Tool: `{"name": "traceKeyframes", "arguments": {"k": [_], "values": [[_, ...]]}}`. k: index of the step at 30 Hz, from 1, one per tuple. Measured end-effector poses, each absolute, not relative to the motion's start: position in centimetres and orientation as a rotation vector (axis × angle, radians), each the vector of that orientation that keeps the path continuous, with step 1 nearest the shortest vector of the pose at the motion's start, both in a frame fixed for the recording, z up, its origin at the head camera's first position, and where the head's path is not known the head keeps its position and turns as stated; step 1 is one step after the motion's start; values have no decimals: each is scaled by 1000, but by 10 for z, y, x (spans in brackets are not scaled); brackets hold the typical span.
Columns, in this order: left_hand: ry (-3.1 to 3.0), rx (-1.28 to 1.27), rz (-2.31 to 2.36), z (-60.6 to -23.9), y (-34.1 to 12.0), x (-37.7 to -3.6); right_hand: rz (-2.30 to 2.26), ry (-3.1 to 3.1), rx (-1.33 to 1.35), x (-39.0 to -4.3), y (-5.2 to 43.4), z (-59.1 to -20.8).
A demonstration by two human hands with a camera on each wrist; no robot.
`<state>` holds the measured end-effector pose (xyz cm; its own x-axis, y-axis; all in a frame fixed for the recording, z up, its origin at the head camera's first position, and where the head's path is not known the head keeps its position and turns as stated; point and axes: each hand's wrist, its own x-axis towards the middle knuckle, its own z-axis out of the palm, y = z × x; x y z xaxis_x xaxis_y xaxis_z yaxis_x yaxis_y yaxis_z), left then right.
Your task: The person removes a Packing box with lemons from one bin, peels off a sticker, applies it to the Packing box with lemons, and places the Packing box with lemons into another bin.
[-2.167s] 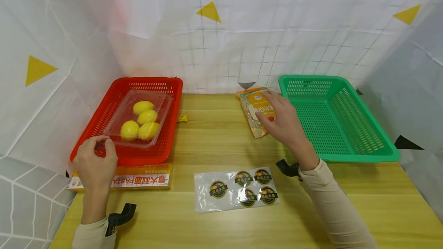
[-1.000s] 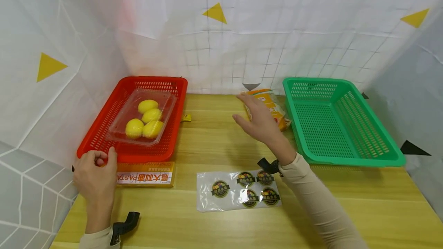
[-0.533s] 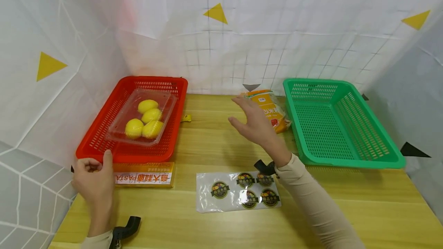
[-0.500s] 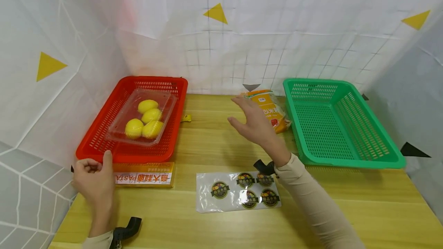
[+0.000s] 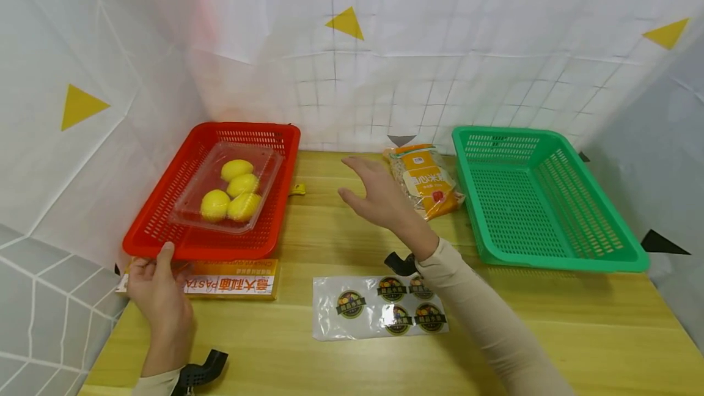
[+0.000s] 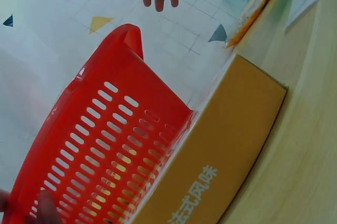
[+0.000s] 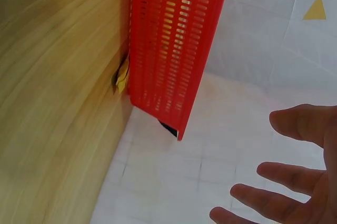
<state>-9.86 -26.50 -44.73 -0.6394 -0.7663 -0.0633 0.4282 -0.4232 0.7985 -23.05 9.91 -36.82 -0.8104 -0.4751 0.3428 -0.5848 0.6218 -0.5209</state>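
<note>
Right hand (image 5: 378, 196) shifted leftward; left (image 5: 161, 295) grips red basket (image 5: 225, 252).

Red basket (image 5: 220, 254), patterned with rows of slots; green basket (image 5: 555, 259), finely perforated. Lemons (image 5: 243, 185), yellow. Carton (image 5: 231, 286), orange with white band, red lettering. Bench (image 5: 308, 237), yellowish wood grain. Sleeves (image 5: 473, 304), plain beige. Wall (image 5: 297, 72), white, dark-gridded.

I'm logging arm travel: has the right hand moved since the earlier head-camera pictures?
Yes. Judged against the green basket in the head view, the right hand has moved left, away from it and toward the red basket.
</note>
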Motion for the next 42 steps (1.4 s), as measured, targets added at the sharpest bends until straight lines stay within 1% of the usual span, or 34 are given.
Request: {"name": "traceKeyframes", "arguments": {"k": [14, 20, 29, 32, 37, 40, 42], "values": [[-1142, 614, -2054, -452, -266, -96, 1002, -2653, 1060, -234, 46, -364], [-1168, 631, -2046, -450, -268, -96, 1080, -2646, 1072, -239, 32, -368], [-1200, 653, -2035, -449, -268, -96, 1363, -2567, 1050, -245, 8, -369], [-1201, 643, -2046, -449, -267, -95, 1559, -2520, 1007, -245, 1, -369], [-1196, 632, -2051, -449, -267, -95, 2029, -2437, 834, -247, -13, -370], [-1193, 622, -2055, -449, -267, -95, 2194, -2395, 737, -250, -23, -370], [-1182, 612, -2066, -449, -267, -95, 2226, -2407, 675, -251, -30, -370]]}}
